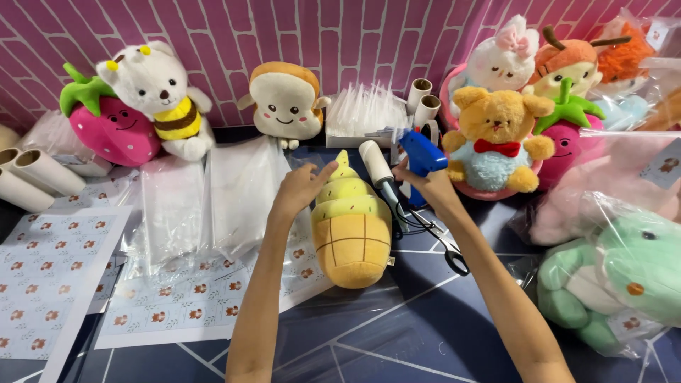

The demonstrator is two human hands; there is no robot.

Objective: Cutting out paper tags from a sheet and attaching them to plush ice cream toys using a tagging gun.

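This looks like a small packing spot for a toy shop. Soft toys sit all along a pink brick wall (340,35): a strawberry plush (113,128), a white bear in a bee suit (159,92), a toast plush (287,99) and a yellow teddy with a red bow (496,135). Some toys on the right are already in clear bags, like the green plush (624,276). Empty clear bags (213,191) lie in piles on the dark surface (425,319). Sheets of little stickers (50,269) lie on the left. A blue tag gun (420,154), a lint roller (379,170) and cardboard tubes (35,174) are here too.
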